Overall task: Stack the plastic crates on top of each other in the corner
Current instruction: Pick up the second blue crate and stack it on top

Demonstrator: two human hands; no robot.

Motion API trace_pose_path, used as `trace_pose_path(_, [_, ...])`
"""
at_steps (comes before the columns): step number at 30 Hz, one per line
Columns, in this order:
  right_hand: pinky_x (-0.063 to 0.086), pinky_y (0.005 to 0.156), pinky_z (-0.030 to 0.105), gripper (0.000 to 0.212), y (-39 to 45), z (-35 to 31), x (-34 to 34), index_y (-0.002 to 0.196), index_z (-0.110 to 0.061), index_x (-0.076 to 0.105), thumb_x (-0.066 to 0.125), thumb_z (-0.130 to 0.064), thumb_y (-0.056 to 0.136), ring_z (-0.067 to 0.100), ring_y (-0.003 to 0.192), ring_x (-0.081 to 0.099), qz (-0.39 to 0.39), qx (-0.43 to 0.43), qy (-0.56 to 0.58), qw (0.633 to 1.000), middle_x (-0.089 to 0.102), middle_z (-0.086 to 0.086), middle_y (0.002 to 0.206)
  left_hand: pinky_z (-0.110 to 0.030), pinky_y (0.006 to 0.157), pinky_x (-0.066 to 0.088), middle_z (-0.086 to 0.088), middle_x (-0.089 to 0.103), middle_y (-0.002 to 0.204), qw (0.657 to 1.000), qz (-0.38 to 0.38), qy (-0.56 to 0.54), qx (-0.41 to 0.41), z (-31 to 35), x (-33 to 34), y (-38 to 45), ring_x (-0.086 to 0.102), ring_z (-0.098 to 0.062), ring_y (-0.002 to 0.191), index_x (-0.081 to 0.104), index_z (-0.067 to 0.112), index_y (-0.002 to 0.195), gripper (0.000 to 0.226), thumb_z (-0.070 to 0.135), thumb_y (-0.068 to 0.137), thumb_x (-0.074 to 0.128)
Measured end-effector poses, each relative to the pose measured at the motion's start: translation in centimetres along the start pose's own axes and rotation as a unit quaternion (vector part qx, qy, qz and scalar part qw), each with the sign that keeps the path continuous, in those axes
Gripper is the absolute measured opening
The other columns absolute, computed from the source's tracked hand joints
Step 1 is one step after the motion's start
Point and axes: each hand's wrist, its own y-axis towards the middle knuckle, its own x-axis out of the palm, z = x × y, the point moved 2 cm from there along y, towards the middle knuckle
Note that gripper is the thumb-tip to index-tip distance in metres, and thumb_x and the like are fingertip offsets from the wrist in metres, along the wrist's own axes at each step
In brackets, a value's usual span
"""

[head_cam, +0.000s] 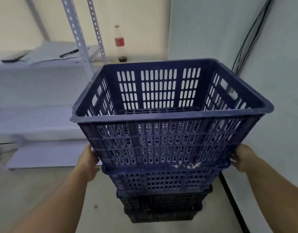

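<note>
A tall stack of slotted plastic crates stands against the wall on the right. The top blue crate (170,115) is empty and sits nested in a second blue crate (161,182). Under them are black crates (161,209) resting on the floor. My left hand (89,161) presses the left side of the stack where the two blue crates meet. My right hand (244,158) grips the right side at the same height, on the rim of the second blue crate. The fingertips of both hands are hidden behind the crate walls.
A white metal shelf unit (35,105) with slotted uprights stands to the left, with papers and pens on it. A bottle with a red label (119,44) stands on a ledge behind the stack. Black cables (250,36) run down the right wall. Bare floor lies in front.
</note>
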Motion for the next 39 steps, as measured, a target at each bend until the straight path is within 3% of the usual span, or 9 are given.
trace_pose_path(6, [0.044, 0.07, 0.042, 0.022, -0.6, -0.3, 0.8, 0.108, -0.006, 0.053, 0.033, -0.013, 0.102, 0.025, 0.072, 0.051, -0.015, -0.008, -0.011, 1.0, 0.056, 0.007, 0.086, -0.042, 0.084, 0.043, -0.004, 0.061, 0.125, 0.999, -0.022, 0.024, 0.032, -0.4, 0.7, 0.6, 0.057, -0.028, 0.11, 0.058, 0.02, 0.124, 0.048, 0.05, 0.097, 0.033])
trace_pose_path(13, [0.046, 0.079, 0.036, 0.03, -3.4, 0.2, 0.5, 0.115, 0.002, 0.056, 0.032, -0.013, 0.104, 0.036, 0.093, 0.056, -0.035, -0.026, -0.035, 0.998, 0.054, 0.012, 0.108, -0.042, 0.086, 0.039, 0.001, 0.062, 0.107, 0.997, -0.03, 0.035, 0.06, -1.3, 1.5, -0.6, 0.058, -0.022, 0.097, 0.061, 0.024, 0.102, 0.041, 0.051, 0.097, 0.03])
trace_pose_path(15, [0.048, 0.076, 0.03, 0.025, -3.5, -0.1, -0.4, 0.1, -0.003, 0.056, 0.035, -0.016, 0.103, 0.027, 0.087, 0.055, -0.063, -0.018, -0.028, 0.997, 0.056, 0.008, 0.107, -0.044, 0.093, 0.035, -0.003, 0.057, 0.124, 0.998, -0.025, 0.039, 0.049, -1.2, 1.0, -1.1, 0.051, -0.025, 0.11, 0.055, 0.023, 0.114, 0.041, 0.047, 0.099, 0.026])
trace_pose_path(18, [0.035, 0.102, 0.045, 0.039, -3.7, -2.9, -2.8, 0.122, -0.011, 0.055, 0.038, -0.038, 0.099, 0.028, 0.115, 0.049, -0.071, -0.016, -0.036, 0.997, 0.052, 0.008, 0.127, -0.049, 0.114, 0.019, -0.008, 0.039, 0.151, 0.997, -0.009, 0.056, 0.049, 1.8, -1.2, -0.8, 0.033, -0.026, 0.139, 0.043, 0.019, 0.14, 0.057, 0.052, 0.096, 0.027])
trace_pose_path(24, [0.038, 0.099, 0.045, 0.032, -4.4, -13.4, -5.2, 0.102, -0.016, 0.059, 0.039, -0.041, 0.098, 0.022, 0.094, 0.055, -0.093, -0.152, -0.009, 0.984, 0.058, 0.004, 0.105, -0.04, 0.111, 0.027, -0.008, 0.032, 0.154, 0.981, 0.005, 0.066, 0.182, 14.6, -1.9, -1.2, 0.032, -0.025, 0.14, 0.031, 0.016, 0.147, 0.055, 0.042, 0.1, 0.028])
trace_pose_path(27, [0.047, 0.082, 0.034, 0.03, -5.8, -17.9, -3.4, 0.123, -0.007, 0.054, 0.047, -0.021, 0.098, 0.02, 0.092, 0.057, -0.146, -0.235, -0.057, 0.959, 0.057, 0.006, 0.112, -0.04, 0.108, 0.029, -0.009, 0.035, 0.152, 0.935, 0.025, 0.222, 0.274, 18.7, 1.3, -2.7, 0.035, -0.028, 0.137, 0.037, 0.012, 0.143, 0.046, 0.033, 0.101, 0.033])
trace_pose_path(31, [0.044, 0.083, 0.032, 0.033, -6.0, -19.4, -0.5, 0.123, 0.001, 0.056, 0.044, -0.004, 0.093, 0.032, 0.104, 0.058, -0.071, -0.317, -0.392, 0.861, 0.06, 0.022, 0.12, -0.035, 0.078, 0.035, -0.019, 0.052, 0.113, 0.798, 0.051, 0.509, 0.318, 18.2, 4.3, -2.4, 0.052, -0.035, 0.102, 0.054, 0.008, 0.093, 0.015, 0.012, 0.096, 0.039])
trace_pose_path(35, [0.038, 0.072, 0.028, 0.042, -5.2, -18.7, 0.9, 0.137, -0.011, 0.037, 0.04, -0.012, 0.096, 0.024, 0.088, 0.05, -0.002, -0.323, -0.569, 0.756, 0.057, 0.014, 0.115, -0.038, 0.078, 0.045, -0.02, 0.056, 0.115, 0.72, 0.109, 0.617, 0.298, 18.5, 3.9, -0.3, 0.055, -0.035, 0.096, 0.042, 0.005, 0.126, 0.037, 0.008, 0.089, 0.039])
trace_pose_path(39, [0.038, 0.073, 0.027, 0.052, -5.1, -19.2, 1.1, 0.147, -0.013, 0.026, 0.037, -0.009, 0.096, 0.021, 0.086, 0.046, 0.012, -0.32, -0.593, 0.739, 0.054, 0.015, 0.12, -0.035, 0.07, 0.047, -0.017, 0.062, 0.104, 0.687, 0.116, 0.663, 0.275, 19.0, 3.9, 0.5, 0.056, -0.031, 0.082, 0.035, 0.012, 0.134, 0.044, 0.009, 0.089, 0.035])
